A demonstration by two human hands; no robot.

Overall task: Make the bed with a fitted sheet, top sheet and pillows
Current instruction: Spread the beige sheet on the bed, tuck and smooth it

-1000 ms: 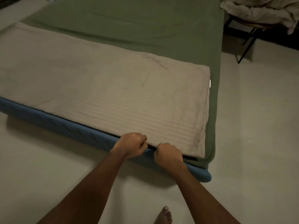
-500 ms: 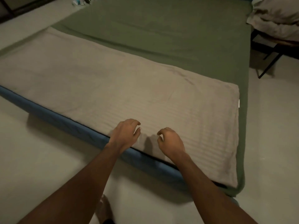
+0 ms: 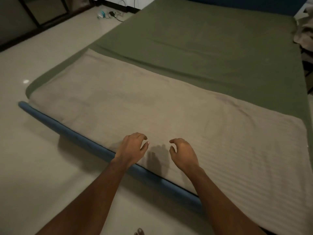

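Green fitted sheet [image 3: 203, 48] is on and covers the mattress, so this looks like the top-sheet step. The beige top sheet [image 3: 152, 107] lies in a band, seemingly folded, across the near end, right above the blue bed frame [image 3: 76, 138]. Left hand [image 3: 131, 148] and right hand [image 3: 183, 154] hover side by side, apart, just over its near edge, fingers loosely curled, gripping nothing. Next, I'd judge: pinch an edge and spread it up the bed. No pillows placed yet.
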